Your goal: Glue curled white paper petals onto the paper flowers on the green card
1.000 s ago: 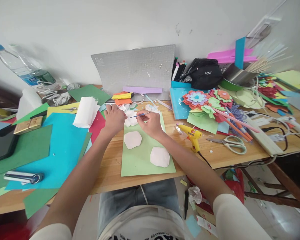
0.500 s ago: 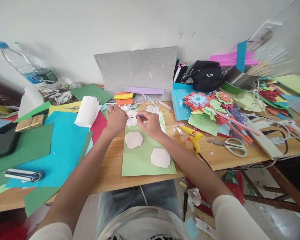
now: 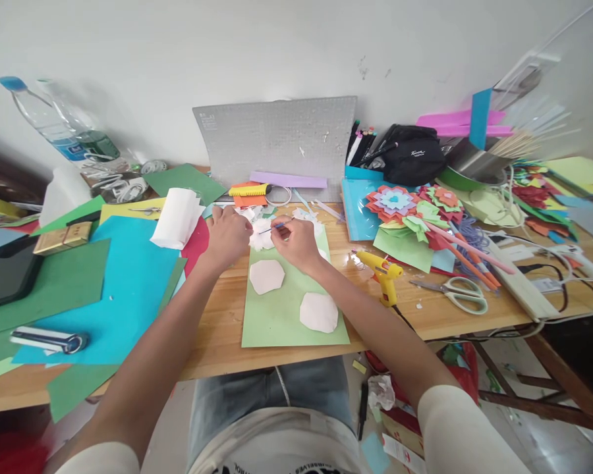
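Observation:
My right hand point(image 3: 298, 245) pinches a thin dark-blue stick point(image 3: 271, 229), its tip pointing left over a white cut-paper shape point(image 3: 261, 242). What kind of stick it is cannot be made out. My left hand point(image 3: 228, 236) is closed just left of that shape, knuckles up; whatever its fingers hold is hidden. Below both hands lies a light green sheet point(image 3: 277, 329). On it rest two pale pink-white many-sided paper pieces, one piece point(image 3: 267, 276) at the left and the other piece point(image 3: 319, 313) lower right. White paper scraps point(image 3: 304, 215) lie behind the hands.
A yellow glue gun point(image 3: 383, 273) and scissors point(image 3: 457, 294) lie to the right, near paper flowers point(image 3: 393, 201). Leftward are a white paper roll point(image 3: 175, 218), blue paper point(image 3: 133, 283) and a stapler-like tool point(image 3: 49, 340). A grey cutting mat point(image 3: 277, 141) leans on the wall.
My left hand has drawn slightly left, away from the stick's tip, which it was touching or nearly touching before. My right hand still pinches the stick. The view has shifted slightly.

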`<state>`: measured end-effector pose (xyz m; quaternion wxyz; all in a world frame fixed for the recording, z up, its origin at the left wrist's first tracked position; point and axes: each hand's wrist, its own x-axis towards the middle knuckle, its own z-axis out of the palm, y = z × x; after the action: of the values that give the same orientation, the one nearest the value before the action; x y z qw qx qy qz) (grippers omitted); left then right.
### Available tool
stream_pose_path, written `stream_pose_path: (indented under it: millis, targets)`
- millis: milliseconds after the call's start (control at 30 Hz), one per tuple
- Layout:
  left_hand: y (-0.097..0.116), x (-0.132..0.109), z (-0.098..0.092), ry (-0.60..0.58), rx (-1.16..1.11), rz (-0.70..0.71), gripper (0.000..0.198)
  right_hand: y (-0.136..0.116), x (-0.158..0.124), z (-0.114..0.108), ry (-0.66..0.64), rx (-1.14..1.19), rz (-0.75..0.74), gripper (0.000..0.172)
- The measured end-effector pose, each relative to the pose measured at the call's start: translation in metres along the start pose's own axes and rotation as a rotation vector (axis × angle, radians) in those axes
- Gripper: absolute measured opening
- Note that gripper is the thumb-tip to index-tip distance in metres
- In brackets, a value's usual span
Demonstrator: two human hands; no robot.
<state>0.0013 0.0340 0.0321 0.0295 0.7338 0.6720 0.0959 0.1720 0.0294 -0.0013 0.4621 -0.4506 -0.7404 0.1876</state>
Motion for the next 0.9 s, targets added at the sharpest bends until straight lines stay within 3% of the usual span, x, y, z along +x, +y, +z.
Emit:
stream_pose_path:
  millis: [200,400,533,767,900]
  targets:
    - [-0.006,-0.037,-0.005,0.029,-0.002,0.091,0.031,-0.003,0.004,0.000,-0.026,-0.057,0.019,0.010]
    - [0.004,-0.080,0.018,-0.024,-0.020,0.165,0.028,-0.006,0.005,-0.001,-0.050,-0.104,0.018,0.011]
    - [0.004,-0.085,0.028,0.009,0.015,0.174,0.028,-0.010,0.005,-0.003,-0.037,-0.065,0.022,0.010]
    - [0.000,-0.086,0.032,0.007,-0.026,0.156,0.028,-0.026,-0.002,-0.021,0.192,0.031,-0.052,0.008]
    - [0.000,-0.088,0.035,0.002,-0.055,0.154,0.029,-0.033,-0.032,-0.042,0.146,-0.132,-0.158,0.011]
